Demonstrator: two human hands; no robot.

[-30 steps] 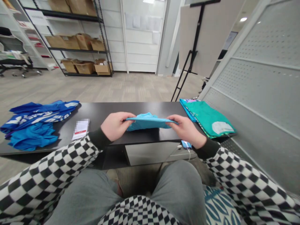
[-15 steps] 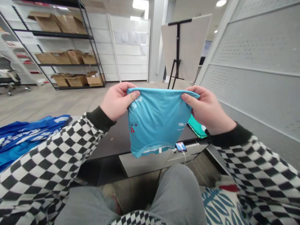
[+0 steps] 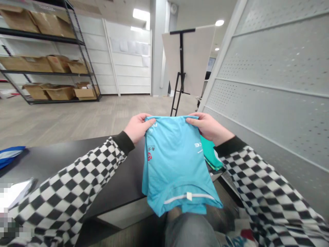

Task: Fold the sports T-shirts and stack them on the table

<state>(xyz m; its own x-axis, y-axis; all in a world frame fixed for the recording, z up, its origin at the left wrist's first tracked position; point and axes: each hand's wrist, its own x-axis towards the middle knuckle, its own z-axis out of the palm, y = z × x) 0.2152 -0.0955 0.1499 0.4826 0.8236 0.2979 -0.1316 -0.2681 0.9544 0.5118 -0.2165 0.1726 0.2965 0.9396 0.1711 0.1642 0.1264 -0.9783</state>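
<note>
Left hand (image 3: 138, 128) and right hand (image 3: 209, 127) gripping top edge of light-blue sports shirt (image 3: 176, 168), keeping it evenly taut, hem hanging free over table (image 3: 64, 151).

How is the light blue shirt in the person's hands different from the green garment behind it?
The light blue shirt hangs from the left hand and right hand, while the green garment lies on the black table. The shirt is almost fully visible; the garment shows only a strip beside it. The shirt shows a red emblem and lettering; the garment's visible part shows no print. Both are fabric.
</note>
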